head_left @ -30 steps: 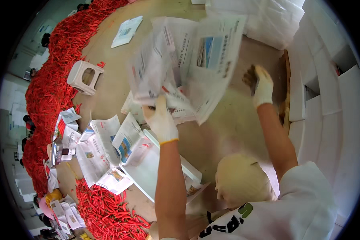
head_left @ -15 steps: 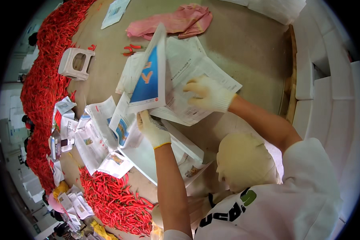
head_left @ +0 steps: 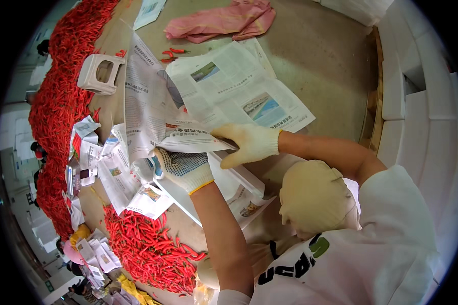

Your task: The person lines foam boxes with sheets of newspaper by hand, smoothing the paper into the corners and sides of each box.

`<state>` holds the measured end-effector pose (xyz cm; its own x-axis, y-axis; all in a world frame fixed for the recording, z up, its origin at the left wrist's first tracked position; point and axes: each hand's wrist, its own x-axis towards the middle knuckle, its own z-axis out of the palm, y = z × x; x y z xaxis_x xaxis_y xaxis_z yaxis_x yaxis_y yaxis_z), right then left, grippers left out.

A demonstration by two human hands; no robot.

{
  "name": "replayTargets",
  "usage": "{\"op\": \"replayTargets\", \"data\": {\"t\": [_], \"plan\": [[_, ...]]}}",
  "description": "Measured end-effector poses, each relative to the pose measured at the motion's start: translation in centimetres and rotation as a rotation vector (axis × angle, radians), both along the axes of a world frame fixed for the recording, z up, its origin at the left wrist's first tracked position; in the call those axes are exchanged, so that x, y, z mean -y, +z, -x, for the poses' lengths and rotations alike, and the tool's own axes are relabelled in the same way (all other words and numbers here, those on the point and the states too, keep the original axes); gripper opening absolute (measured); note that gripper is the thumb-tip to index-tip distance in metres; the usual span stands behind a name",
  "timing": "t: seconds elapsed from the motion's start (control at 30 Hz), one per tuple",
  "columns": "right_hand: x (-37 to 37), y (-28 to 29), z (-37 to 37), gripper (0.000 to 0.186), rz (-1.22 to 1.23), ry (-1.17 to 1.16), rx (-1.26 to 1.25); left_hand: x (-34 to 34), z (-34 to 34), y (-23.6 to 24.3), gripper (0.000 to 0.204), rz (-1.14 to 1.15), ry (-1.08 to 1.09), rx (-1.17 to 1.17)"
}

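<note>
My left hand (head_left: pixel 183 169), in a white knit glove with blue dots on the palm, grips the lower part of a raised newspaper sheet (head_left: pixel 150 101). My right hand (head_left: pixel 252 144), in a plain white glove, holds the right-hand end of the same sheet, thumb apart from the fingers. The sheet stands up, creased and partly folded. Beneath both hands is an open white box (head_left: pixel 241 175) with newspaper at its side; my hands hide part of it. Just beyond my right hand, more newspapers (head_left: pixel 234 84) lie spread on the floor.
Red chili peppers form a near heap (head_left: pixel 147 254) and a long pile (head_left: pixel 61 96) along the left. A white plastic stool (head_left: pixel 101 73), a pink sack (head_left: pixel 221 21) and crumpled newspapers (head_left: pixel 119 175) lie around. White boxes (head_left: pixel 414 132) are stacked at right beside a wooden pallet (head_left: pixel 375 96).
The newspaper sheet has been swung leftward and opened out, its blue picture now turned out of sight. My right hand has come down and left from the spread newspapers onto the sheet.
</note>
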<state>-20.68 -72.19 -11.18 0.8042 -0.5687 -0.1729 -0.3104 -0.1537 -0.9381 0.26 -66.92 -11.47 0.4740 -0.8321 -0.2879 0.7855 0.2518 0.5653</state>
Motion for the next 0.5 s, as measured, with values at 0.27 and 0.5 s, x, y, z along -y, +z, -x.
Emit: {"op": "replayTargets", "data": {"t": [0.27, 0.5], "plan": [[2.1, -2.3, 0.7, 0.093, -0.438, -0.067, 0.054, -1.5, -1.3, -2.2, 0.064, -0.021, 0.055, -0.038], [0.2, -2.3, -1.2, 0.109, -0.242, 0.069, -0.123, -1.6, -0.8, -3.9, 0.054, 0.249, -0.111, -0.062]]}}
